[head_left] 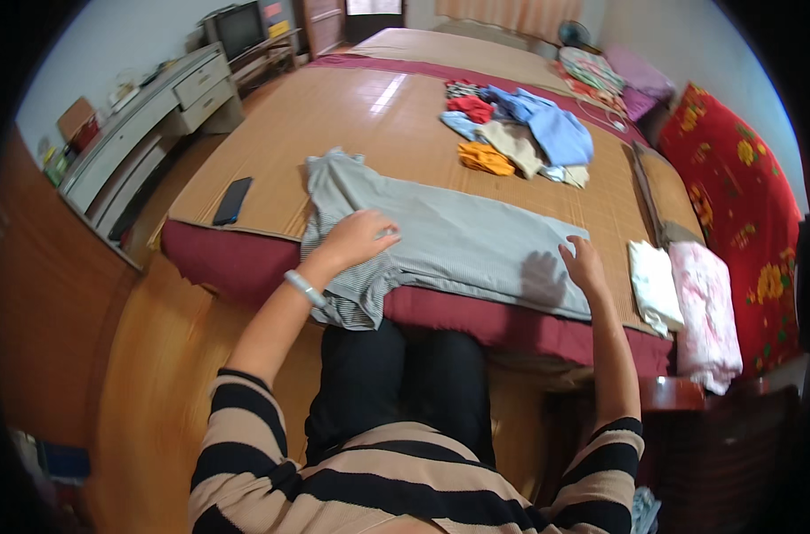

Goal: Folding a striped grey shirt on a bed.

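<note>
A grey, finely striped garment (471,233) lies spread across the near edge of the bed mat, its left end bunched and hanging over the edge. Above that left part is my left hand (361,237), fingers loosely curled with nothing seen in them. My right hand (581,260) is over the garment's right end, fingers apart and holding nothing; its shadow falls on the cloth. Whether either hand touches the fabric is hard to tell. Farther back on the bed is a loose pile of clothes, with a blue garment (561,133) and an orange cloth (486,159).
A black phone (232,200) lies on the mat at left. To the right are a folded white garment (655,284), a folded pink-and-white cloth (705,307), a brown pillow (668,193) and a red floral cover (745,200). A desk (144,120) stands beyond the bed's left side.
</note>
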Demonstrator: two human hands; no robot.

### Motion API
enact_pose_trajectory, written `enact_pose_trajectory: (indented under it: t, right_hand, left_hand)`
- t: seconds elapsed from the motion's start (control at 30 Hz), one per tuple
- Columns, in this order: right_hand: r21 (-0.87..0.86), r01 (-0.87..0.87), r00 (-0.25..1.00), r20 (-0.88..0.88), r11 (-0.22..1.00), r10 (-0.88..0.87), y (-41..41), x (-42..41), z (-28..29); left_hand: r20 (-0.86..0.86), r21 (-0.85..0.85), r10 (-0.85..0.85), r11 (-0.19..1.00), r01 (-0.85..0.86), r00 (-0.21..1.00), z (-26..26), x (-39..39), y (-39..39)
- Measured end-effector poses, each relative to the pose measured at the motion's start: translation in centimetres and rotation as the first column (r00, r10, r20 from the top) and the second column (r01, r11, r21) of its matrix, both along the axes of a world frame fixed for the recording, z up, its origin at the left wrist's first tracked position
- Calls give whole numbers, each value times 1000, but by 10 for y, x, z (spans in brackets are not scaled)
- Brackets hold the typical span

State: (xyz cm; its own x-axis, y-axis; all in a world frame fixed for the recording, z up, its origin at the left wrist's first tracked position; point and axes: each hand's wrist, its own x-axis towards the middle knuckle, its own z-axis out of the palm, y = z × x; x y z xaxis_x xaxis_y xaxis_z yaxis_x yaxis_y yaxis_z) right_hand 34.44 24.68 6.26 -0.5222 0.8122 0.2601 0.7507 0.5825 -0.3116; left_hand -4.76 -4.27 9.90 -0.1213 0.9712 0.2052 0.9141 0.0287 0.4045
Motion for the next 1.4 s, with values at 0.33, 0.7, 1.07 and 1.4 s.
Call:
enact_pose_trajectory:
  t: [0.33,0.7,1.07,1.4]
  right_hand:
    - [117,384,899,180,916,-400,19,-26,-76]
    - [112,409,868,257,906,-424,16,-22,-76]
    - [162,422,855,255,892,-451,11,-16,-79]
    - [168,410,870,224,897,-440,11,-20,-76]
  left_hand:
    - [-327,-80,624,729,-679,709,-64,-99,41]
    - [-125,67,744,666,-743,656,-30,-188,83]
    - [-203,-228,714,631,-742,670,-18,-186,133]
    - [-55,-199,906,402,-894,420,-14,-269,97]
